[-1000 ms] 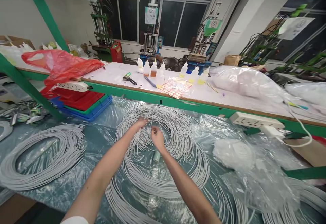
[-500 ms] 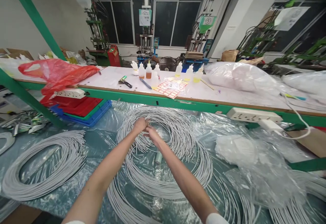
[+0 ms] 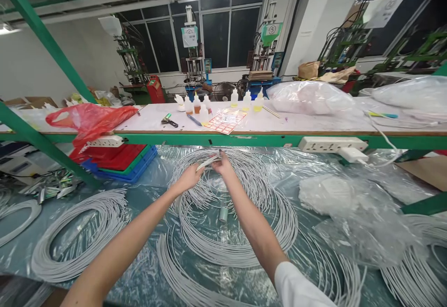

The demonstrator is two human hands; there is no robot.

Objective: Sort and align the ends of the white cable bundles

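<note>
Way off to the left of the fingers sat a separate coil of white cable (image 3: pixel 78 237) on the plastic sheet (image 3: pixel 146 190). The left hand (image 3: pixel 190 176) had its fingers curled, pinching a small bundle of cable ends (image 3: pixel 207 161). The right hand (image 3: pixel 223 165) pinched the same bundle just beside it, fingertips pressed together. Right under both hands lay the big white cable coil (image 3: pixel 240 204). Further right of the fingers was a crumpled clear bag (image 3: pixel 352 214).

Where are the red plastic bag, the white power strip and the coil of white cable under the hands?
red plastic bag (image 3: pixel 91 119), head view, its middle
white power strip (image 3: pixel 330 144), head view, its front face
coil of white cable (image 3: pixel 268 195), head view, right-hand loops
</note>
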